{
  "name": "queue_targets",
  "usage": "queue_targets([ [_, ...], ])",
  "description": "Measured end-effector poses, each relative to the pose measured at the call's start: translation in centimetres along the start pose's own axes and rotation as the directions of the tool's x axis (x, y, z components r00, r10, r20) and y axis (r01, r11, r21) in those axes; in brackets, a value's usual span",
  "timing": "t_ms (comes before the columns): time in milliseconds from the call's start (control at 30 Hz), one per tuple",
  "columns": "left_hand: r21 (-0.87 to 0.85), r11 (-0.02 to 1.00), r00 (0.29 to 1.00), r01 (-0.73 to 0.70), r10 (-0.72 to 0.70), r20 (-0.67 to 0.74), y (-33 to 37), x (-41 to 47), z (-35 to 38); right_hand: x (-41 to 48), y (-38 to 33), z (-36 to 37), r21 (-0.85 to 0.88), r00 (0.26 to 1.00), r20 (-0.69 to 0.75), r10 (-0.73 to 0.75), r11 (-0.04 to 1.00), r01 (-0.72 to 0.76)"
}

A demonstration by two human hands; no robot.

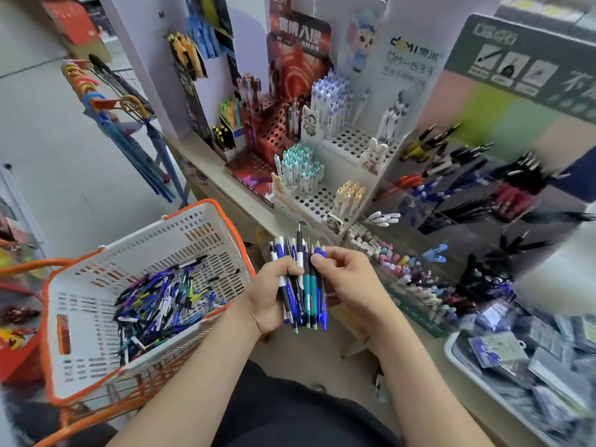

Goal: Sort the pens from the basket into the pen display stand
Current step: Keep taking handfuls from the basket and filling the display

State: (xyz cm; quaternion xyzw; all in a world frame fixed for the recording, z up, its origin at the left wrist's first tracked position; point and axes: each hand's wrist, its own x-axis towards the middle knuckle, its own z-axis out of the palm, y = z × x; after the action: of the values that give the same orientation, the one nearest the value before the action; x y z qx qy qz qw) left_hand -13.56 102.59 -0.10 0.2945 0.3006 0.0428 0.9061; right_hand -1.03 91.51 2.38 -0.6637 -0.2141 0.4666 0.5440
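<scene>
My left hand grips a bunch of pens, blue, black, white and teal, held upright in front of me. My right hand pinches the bunch from the right, thumb on the pens near their upper half. To the left stands a white basket with an orange rim, with a heap of mixed pens on its bottom. Ahead on the shelf is a white tiered pen display stand full of holes, holding groups of white pens. A clear stand to its right holds black, blue and red pens.
A red perforated pen stand sits left of the white one. Small erasers line the shelf front under the stands. A grey tray of packets lies at the right. Umbrellas hang on a rack at the left.
</scene>
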Motion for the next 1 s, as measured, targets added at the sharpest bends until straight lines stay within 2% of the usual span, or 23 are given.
queue_targets([
  [133,0.100,0.995,0.996,-0.005,-0.004,0.087,-0.6,0.6,0.9,-0.4,0.2,-1.6,0.018,1.000,-0.010,-0.021,1.000,0.022],
  [267,0.071,0.995,0.987,0.071,-0.080,0.138,-1.5,0.9,2.0,-1.0,0.1,-3.0,0.047,0.996,-0.030,-0.084,0.995,0.086],
  [367,0.083,0.992,0.974,0.091,-0.106,0.200,-2.0,1.1,2.5,-1.0,-0.4,-3.4,0.116,0.995,-0.061,-0.076,0.990,0.083],
  [533,0.120,0.987,0.954,0.107,-0.136,0.266,-2.3,1.7,3.0,-1.1,-1.2,-4.4,-0.094,0.991,-0.054,-0.121,0.989,0.115],
  [800,0.071,0.989,0.900,0.128,-0.146,0.411,-2.6,2.5,2.7,-1.4,-1.1,-4.8,-0.022,0.996,-0.068,-0.054,0.998,0.052],
  [1000,0.070,0.989,0.889,0.129,-0.147,0.434,-2.6,2.2,3.0,-1.6,-0.9,-4.9,-0.015,0.994,-0.054,-0.090,0.996,0.090],
])
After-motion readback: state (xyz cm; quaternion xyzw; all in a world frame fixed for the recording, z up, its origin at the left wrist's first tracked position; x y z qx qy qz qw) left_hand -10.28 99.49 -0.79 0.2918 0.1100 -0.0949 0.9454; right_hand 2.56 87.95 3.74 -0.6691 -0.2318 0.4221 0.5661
